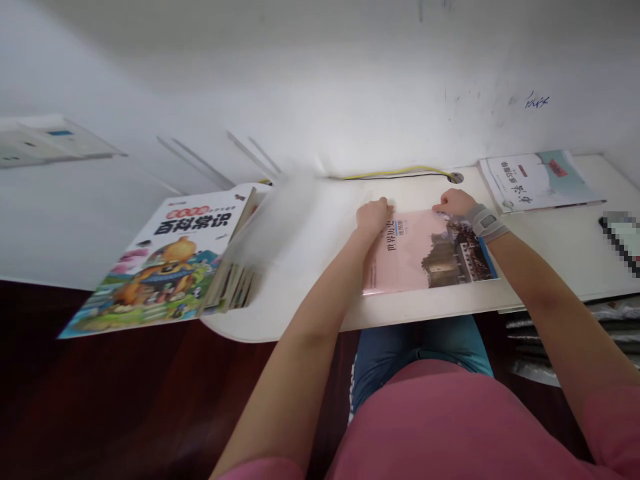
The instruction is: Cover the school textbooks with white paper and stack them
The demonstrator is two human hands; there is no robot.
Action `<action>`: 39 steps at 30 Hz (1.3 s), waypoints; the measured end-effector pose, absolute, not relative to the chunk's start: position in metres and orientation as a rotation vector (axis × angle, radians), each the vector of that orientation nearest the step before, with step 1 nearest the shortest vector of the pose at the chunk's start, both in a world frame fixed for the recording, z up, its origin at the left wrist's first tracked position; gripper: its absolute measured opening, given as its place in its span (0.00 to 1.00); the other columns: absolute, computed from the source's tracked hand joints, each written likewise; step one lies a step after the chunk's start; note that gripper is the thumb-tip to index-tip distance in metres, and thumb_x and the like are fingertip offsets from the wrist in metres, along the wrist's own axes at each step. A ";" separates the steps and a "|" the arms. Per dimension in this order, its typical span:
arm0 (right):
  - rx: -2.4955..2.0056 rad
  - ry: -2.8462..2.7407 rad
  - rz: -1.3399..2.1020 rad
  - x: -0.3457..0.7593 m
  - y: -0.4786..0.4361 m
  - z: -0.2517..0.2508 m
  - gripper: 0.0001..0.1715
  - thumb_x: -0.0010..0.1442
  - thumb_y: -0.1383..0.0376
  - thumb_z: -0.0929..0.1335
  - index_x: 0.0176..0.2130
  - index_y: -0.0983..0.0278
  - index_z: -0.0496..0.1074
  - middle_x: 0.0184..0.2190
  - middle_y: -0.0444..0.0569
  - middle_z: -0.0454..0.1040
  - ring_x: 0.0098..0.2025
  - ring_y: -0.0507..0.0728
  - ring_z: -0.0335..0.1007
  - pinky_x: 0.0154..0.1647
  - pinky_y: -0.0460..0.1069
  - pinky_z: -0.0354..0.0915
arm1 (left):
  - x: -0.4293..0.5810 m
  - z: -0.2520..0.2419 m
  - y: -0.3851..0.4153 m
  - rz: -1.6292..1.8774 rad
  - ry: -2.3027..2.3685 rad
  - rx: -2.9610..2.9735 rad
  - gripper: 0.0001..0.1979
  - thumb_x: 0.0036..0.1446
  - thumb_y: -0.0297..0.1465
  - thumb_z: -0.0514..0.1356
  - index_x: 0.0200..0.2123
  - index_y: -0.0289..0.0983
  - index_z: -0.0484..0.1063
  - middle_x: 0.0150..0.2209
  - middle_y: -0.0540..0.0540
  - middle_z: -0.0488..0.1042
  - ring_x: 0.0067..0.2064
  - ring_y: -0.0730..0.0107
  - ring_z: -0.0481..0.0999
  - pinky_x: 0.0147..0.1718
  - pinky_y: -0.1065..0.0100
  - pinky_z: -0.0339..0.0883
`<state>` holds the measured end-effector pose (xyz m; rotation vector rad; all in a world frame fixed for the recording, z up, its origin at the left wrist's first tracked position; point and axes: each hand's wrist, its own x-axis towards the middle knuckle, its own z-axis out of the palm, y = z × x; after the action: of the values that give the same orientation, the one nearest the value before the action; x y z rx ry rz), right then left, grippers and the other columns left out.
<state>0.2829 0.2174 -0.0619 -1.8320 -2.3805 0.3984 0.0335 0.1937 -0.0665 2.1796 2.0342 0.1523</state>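
A pink book (410, 250) with Chinese lettering and a building photo lies flat on the white desk. Glossy clear plastic shows along its lower edge, like a book cover. A hazy see-through sheet (295, 220), smeared by motion, spreads left of the book. My left hand (373, 216) is closed at the book's upper left corner, seemingly pinching the clear plastic there. At the upper edge, right of the middle, my right hand (455, 201) is curled closed with its fingertips on the covered edge. A grey band (486, 222) circles my right wrist.
At the left, a stack of books topped by a colourful one (170, 267) overhangs the desk (270, 320). A pale booklet (540, 180) lies at the back right, beyond a phone-like device (625, 233). A yellow cable (390, 173) runs along the wall into a hole.
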 end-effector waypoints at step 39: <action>-1.764 -2.443 -0.002 0.308 0.146 -0.089 0.40 0.65 0.50 0.51 0.63 0.75 0.54 0.66 0.63 0.51 0.67 0.66 0.45 0.64 0.60 0.46 | 0.028 -0.075 0.181 0.230 2.041 2.407 0.25 0.64 0.41 0.42 0.42 0.32 0.74 0.42 0.31 0.73 0.49 0.51 0.70 0.47 0.56 0.57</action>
<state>0.3077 0.1455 -0.0888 -1.7641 -2.4428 -0.0021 0.0280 0.1808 -0.0751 2.4071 2.0415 0.2304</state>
